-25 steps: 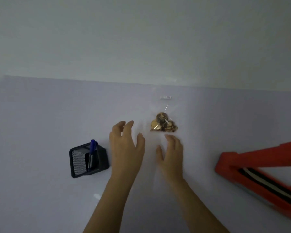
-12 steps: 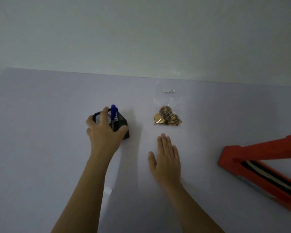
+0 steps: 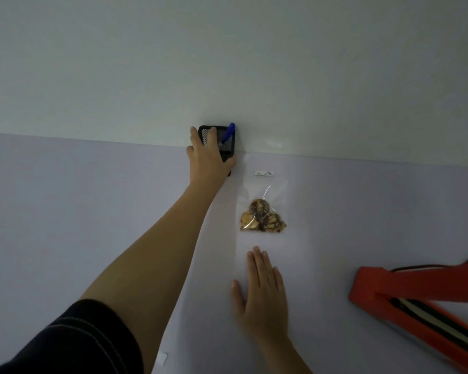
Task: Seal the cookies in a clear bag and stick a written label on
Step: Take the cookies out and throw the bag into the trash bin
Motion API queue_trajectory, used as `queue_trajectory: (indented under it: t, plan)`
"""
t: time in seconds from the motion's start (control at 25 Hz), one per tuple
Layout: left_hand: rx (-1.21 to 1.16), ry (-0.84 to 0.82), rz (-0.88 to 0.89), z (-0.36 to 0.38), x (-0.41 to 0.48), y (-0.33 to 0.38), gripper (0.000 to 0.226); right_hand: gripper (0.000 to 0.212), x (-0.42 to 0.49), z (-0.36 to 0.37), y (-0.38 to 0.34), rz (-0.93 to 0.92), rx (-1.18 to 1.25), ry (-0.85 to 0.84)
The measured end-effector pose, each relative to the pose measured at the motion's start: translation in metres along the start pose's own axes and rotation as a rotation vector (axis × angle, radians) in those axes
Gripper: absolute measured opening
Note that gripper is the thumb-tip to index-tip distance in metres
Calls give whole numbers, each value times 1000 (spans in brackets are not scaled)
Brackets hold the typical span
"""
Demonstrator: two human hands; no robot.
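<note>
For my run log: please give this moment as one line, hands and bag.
left hand: grips pen holder at table far edge | right hand: flat on table, short of cookie bag | red sealer: untouched, right

Pale lilac desk (image 3: 65, 211): clear cookie bag (image 3: 262, 220) mid-desk, black mesh pen holder (image 3: 229, 148) at my far edge, red sealer (image 3: 416, 290) off right, small white slip (image 3: 161, 357) (a label, maybe?) nearest me.

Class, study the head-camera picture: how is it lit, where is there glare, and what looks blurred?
Head view: dim, flat, bluish light; thin white glare streaks on the clear bag above the cookies; the right hand, flat on the table, is smeared at its edges; the left hand gripping the pen holder looks sharper.
</note>
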State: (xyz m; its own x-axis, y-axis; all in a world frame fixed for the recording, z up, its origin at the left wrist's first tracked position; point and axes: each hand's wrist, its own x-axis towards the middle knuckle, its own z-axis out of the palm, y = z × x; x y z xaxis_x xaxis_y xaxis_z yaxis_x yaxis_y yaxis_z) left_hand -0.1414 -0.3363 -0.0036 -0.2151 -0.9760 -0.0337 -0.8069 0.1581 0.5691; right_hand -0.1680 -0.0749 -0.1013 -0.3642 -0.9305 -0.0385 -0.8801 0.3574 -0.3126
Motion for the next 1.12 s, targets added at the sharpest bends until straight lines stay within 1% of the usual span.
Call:
queue_trajectory:
  t: [0.12, 0.2, 0.28, 0.32, 0.4, 0.48, 0.56, 0.64, 0.68, 0.76, 0.88, 1.0, 1.12]
  plan:
    - [7, -13, 22, 2, 8, 0, 76, 64, 2, 1, 0, -1, 8, 14]
    - [-1, -30, 15, 0, 5, 3, 85, 64, 2, 0, 0, 6, 9, 17]
    - [34, -3, 8, -7, -11, 2, 93, 64, 1, -3, -1, 3, 8, 13]
    - [39, 21, 10, -12, -26, -2, 93, 63, 2, -4, -2, 0, 1, 3]
    - [-25, 54, 12, -22, -72, -20, 84, 62, 1, -8, -5, 4, -42, -15]
    - [-100, 65, -36, -29, -133, -51, 69, 60, -2, -10, -9, 49, -74, -23]
    - [-117, 110, -153, -41, -202, -94, 53, 58, -18, -10, -15, 56, -79, -22]
    - [-108, 178, -300, -49, -267, -137, 42, 56, -51, -4, -29, -2, -47, -34]
    - [-99, 192, -365, -50, -294, -153, 40, 56, -72, 0, -40, -41, -21, -55]
    - [-92, 144, -439, -46, -331, -171, 43, 58, -109, 8, -64, -102, 20, -109]
    - [-76, 81, -415, -35, -347, -179, 52, 61, -137, 15, -87, -114, 33, -168]
    - [62, 115, -387, -26, -344, -184, 59, 63, -140, 22, -85, -141, 2, -139]
    - [165, 159, -326, -18, -344, -189, 52, 65, -140, 25, -84, -142, -13, -131]
